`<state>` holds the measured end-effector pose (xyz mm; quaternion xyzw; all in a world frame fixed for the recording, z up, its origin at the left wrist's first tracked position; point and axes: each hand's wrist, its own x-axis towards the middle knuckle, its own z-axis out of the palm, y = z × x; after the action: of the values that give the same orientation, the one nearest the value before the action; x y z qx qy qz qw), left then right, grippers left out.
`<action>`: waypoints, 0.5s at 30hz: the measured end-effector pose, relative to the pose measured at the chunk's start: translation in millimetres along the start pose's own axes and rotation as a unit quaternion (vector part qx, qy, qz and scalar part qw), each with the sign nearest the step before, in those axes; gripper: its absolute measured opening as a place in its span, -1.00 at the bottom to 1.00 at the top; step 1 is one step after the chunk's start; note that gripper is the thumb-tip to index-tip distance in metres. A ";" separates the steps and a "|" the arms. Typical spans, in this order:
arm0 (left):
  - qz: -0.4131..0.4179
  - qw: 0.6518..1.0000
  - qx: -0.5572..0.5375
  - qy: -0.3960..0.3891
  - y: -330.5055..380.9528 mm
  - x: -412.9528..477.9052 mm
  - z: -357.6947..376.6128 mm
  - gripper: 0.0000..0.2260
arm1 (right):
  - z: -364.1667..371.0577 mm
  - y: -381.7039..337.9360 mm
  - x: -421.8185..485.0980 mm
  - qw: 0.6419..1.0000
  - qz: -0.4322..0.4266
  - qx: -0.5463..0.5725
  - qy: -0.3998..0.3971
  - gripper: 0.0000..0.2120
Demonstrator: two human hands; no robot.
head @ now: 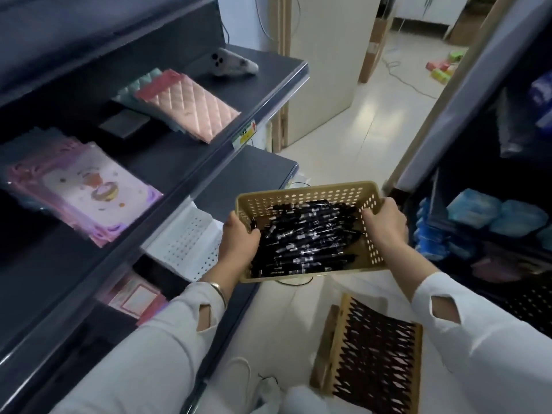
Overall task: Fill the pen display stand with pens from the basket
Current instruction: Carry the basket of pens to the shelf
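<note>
A person's left hand (pixel 239 243) and right hand (pixel 385 225) each grip one end of a beige perforated basket (pixel 304 192) heaped with black pens (pixel 307 237). The white perforated display stand (pixel 185 243) sits on a dark shelf (pixel 257 174) at the basket's 9 o'clock. A brown rack (pixel 370 354) lies on the floor at its 5 o'clock.

The basket (pixel 307 196) is tan, dotted with round holes. The pens (pixel 304 243) in it are black with silvery bands. The stand (pixel 327 351) has a tan frame filled with a black zigzag. A pink pouch (pixel 195 110) shows diamond quilting on a dark grey shelf (pixel 274 68).
</note>
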<state>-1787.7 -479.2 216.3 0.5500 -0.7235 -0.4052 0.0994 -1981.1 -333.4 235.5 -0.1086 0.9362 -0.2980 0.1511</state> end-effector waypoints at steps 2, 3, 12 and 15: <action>0.003 1.000 0.012 -0.009 7.2 22.2 6.5 -0.58 | 5.6 -3.9 16.3 1.000 0.009 0.002 0.005 -0.68; 0.002 1.000 0.017 -0.014 11.0 32.9 9.5 -0.58 | 9.1 -5.8 25.4 1.000 0.012 0.001 0.006 -0.68; -0.026 0.999 0.029 -0.014 30.5 129.2 47.2 -0.64 | 49.8 -35.0 127.6 1.000 0.015 -0.007 -0.014 -0.68; -0.043 0.999 0.017 -0.006 36.5 161.5 62.3 -0.61 | 66.5 -43.8 166.6 1.000 0.003 -0.012 -0.023 -0.68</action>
<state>-1911.1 -588.6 152.4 0.5801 -0.7061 -0.4001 0.0686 -2108.0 -452.1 173.4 -0.1145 0.9363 -0.2840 0.1719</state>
